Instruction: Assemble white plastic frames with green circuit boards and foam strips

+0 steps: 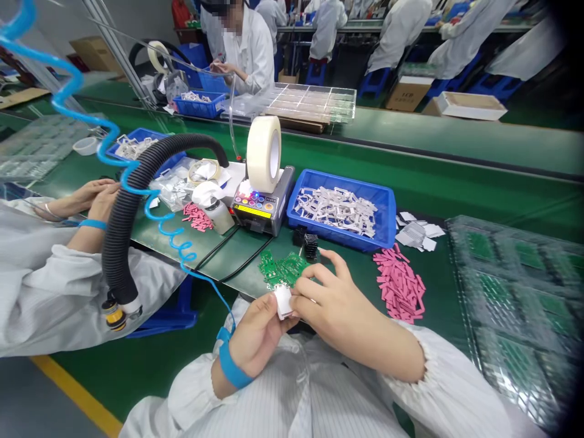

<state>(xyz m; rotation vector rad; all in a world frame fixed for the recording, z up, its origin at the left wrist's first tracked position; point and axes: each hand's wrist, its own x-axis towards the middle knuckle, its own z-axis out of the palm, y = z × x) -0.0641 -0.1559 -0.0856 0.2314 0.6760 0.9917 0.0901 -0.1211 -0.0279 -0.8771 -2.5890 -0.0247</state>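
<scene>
A small white square piece (283,302) sits between my two hands, close to the table's front edge. My left hand (255,331), with a blue strap at its wrist, grips it between thumb and fingers. On its other side, my right hand (328,304) pinches the edge with thumb and forefinger while its other fingers are raised. What lies beneath the white face is mostly hidden. Just beyond my fingers lie several green circuit boards (283,267). Black finned heat sinks (311,246) stand behind my right fingertips.
A blue bin (387,228) of white frames stands behind, beside a tape dispenser (260,210). Pink strips (399,283) and white pads (417,233) lie right, near clear trays (474,292) of boards. A black hose (121,225) and coiled blue cord (109,131) hang left, near a co-worker's hands (98,201).
</scene>
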